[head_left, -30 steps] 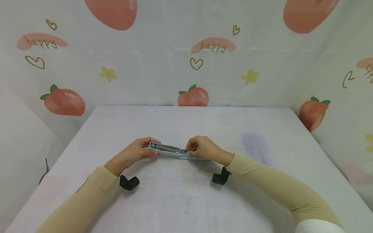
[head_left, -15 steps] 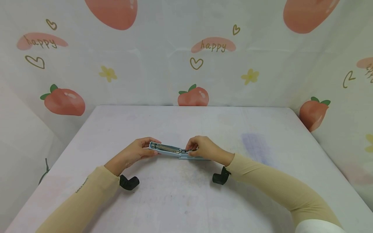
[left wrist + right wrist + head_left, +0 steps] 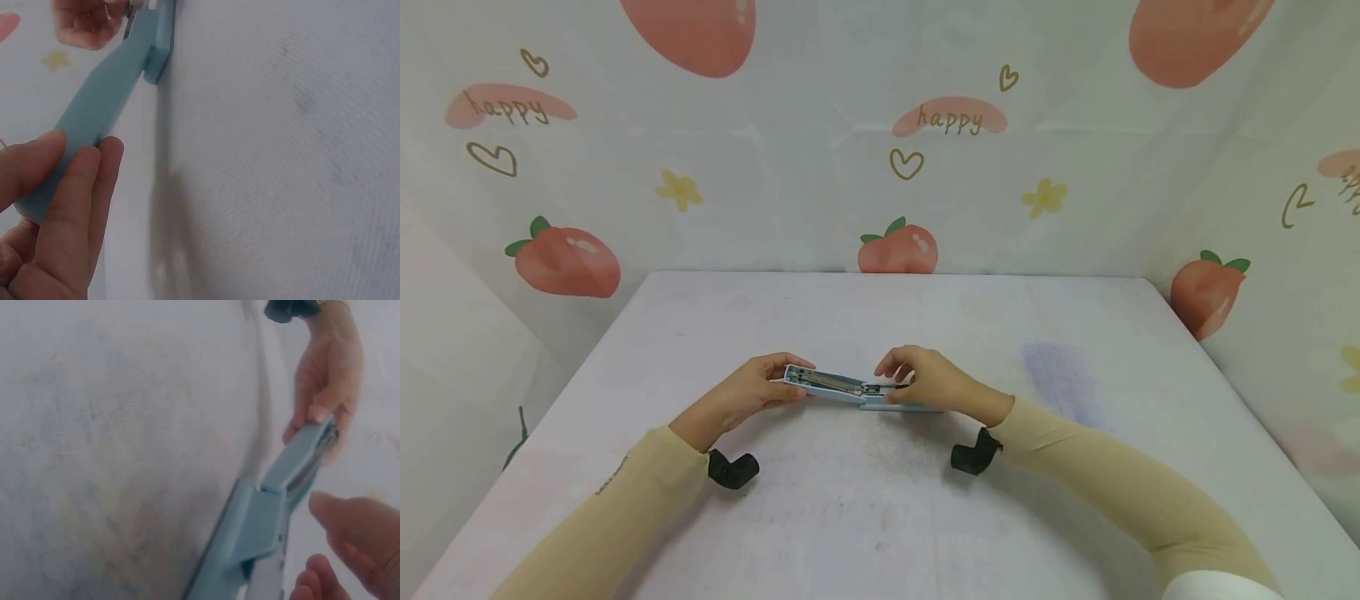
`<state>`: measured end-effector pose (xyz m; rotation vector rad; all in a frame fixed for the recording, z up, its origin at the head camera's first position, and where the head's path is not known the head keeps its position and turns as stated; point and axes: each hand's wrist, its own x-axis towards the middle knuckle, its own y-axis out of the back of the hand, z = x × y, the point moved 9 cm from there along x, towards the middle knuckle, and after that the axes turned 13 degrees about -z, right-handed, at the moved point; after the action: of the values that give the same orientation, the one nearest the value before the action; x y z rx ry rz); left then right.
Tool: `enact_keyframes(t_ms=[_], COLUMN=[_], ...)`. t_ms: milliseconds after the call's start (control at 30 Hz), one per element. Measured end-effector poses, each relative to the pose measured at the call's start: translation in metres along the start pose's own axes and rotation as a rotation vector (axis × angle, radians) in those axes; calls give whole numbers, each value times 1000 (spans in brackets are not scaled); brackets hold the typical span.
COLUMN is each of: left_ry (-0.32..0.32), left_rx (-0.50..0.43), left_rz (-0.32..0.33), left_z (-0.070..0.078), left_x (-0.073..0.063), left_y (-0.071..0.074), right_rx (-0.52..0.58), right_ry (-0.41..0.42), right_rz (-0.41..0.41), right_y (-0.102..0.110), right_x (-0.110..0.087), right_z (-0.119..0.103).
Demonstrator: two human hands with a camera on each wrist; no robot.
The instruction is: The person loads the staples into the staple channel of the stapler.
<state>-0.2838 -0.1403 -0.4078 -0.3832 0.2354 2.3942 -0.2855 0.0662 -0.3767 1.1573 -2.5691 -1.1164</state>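
A light blue stapler (image 3: 835, 393) lies hinged wide open at the middle of the table, its metal staple channel showing inside the raised top part. My left hand (image 3: 748, 396) holds the end of that top part between thumb and fingers; the left wrist view shows the grip on the smooth blue cover (image 3: 94, 100). My right hand (image 3: 938, 381) hovers at the base half with thumb and fingers spread apart. Seen from the right wrist, the right thumb (image 3: 350, 512) and fingers are beside the stapler's base (image 3: 234, 537), with nothing between them.
The white-covered table (image 3: 850, 517) has a faint purple stain on its right. A black wrist camera is strapped to each arm, one on the left (image 3: 733, 471) and one on the right (image 3: 976, 452). Behind hangs a cloth (image 3: 820, 167) printed with peaches.
The right fingers have lifted and spread from the inside of the stapler, and the right wrist has shifted slightly right. The left hand and stapler stay put.
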Motion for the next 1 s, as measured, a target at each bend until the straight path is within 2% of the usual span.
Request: enact_keyframes(t_ms=[133, 267, 433, 667, 1000], left_ry=[1, 2, 1, 7, 14], left_rx=[5, 14, 19, 19, 15], left_rz=[4, 9, 7, 15, 26], left_z=[0, 1, 1, 0, 0], left_x=[0, 0, 0, 0, -2], left_y=[0, 0, 0, 0, 1], right_rx=[78, 114, 131, 153, 124], right_ry=[63, 80, 36, -36, -68], right_rz=[3, 11, 20, -11, -28], right_y=[10, 22, 28, 18, 8], right_x=[-8, -17, -28, -36, -36], right_z=[-2, 4, 22, 50, 63])
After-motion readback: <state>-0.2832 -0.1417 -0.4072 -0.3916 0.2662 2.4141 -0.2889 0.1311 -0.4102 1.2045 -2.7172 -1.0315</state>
